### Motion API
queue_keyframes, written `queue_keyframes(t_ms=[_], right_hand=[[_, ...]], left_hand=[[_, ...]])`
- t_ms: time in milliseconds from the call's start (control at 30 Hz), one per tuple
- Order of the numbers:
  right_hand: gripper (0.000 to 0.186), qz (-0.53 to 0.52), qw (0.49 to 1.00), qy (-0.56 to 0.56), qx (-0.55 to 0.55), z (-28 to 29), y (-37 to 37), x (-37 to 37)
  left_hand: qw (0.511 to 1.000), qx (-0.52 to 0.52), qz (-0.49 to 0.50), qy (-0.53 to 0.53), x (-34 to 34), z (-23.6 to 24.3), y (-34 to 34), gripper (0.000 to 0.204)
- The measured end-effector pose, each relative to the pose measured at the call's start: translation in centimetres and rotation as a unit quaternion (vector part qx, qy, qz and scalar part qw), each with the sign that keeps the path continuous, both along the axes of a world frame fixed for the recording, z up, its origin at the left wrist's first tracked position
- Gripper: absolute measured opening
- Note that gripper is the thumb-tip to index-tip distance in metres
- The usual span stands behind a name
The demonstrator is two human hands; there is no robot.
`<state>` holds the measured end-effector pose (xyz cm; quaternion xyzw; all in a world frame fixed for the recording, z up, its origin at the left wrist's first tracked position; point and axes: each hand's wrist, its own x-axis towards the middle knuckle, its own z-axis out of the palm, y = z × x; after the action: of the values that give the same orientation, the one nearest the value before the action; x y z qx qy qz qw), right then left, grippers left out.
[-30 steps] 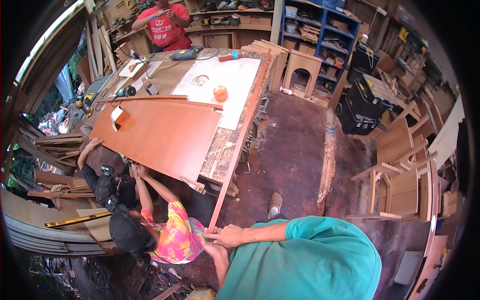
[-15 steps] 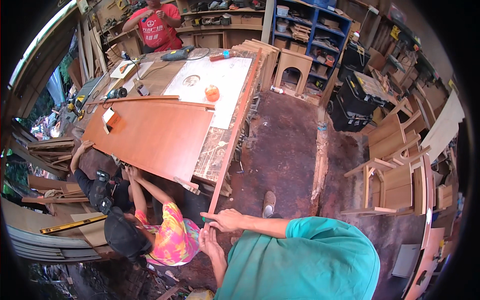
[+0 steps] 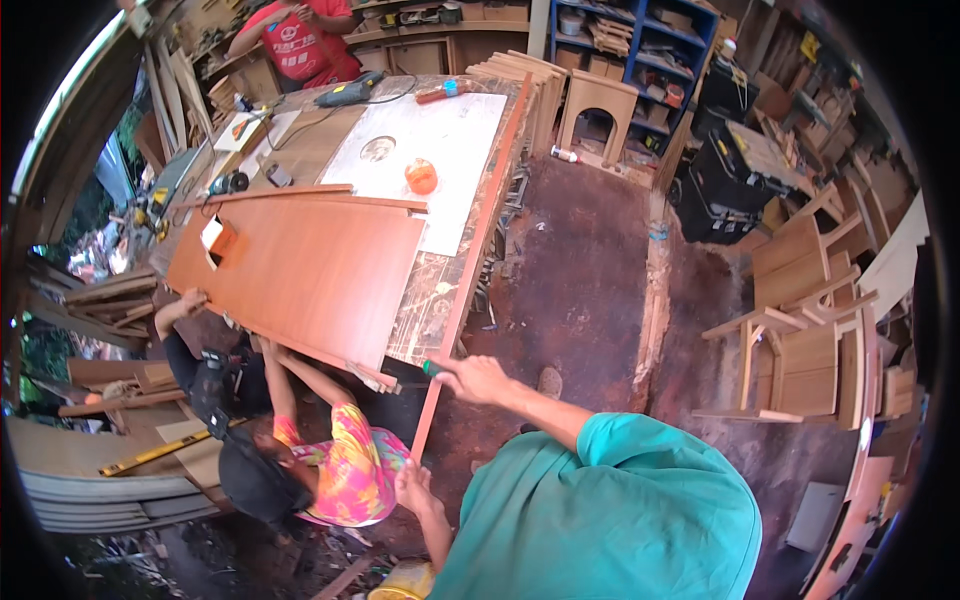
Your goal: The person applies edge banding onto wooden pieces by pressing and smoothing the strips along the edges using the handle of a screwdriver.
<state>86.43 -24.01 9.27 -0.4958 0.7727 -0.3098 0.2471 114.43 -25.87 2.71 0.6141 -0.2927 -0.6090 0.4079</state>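
The biggest thing is the workbench (image 3: 428, 305), with a scuffed, stained top. On it lies a wide reddish-brown board (image 3: 310, 265), smooth and a little shiny, and beside this a white panel (image 3: 462, 130). A co-worker in a bright patterned shirt (image 3: 352, 465) reaches to the near edge of the board.

The long strip (image 3: 472, 265) is narrow, flat and reddish-brown, of quite even colour. It lies along the right side of the bench, and its near end sticks out past the corner – there the left hand (image 3: 415, 490) holds it, with fingers bent around the end. The right hand (image 3: 478, 380) is closed on a small green tool (image 3: 432, 368), which shows just over the strip – I cannot tell if they touch.
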Motion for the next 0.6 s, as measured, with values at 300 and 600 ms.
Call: queue_keyframes(t_ms=[300, 600], right_hand=[[0.046, -0.069, 0.99, 0.087, -0.084, -2.2, -1.9, -10.5], [0.051, 0.039, 0.997, 0.038, -0.051, -2.5, -2.1, -11.7]], left_hand=[[0.719, -0.38, -0.186, -0.551, -2.6, 2.7, -2.2, 0.019], [0.628, -0.537, -0.365, -0.429, -22.0, 3.7, -7.8, 0.036]])
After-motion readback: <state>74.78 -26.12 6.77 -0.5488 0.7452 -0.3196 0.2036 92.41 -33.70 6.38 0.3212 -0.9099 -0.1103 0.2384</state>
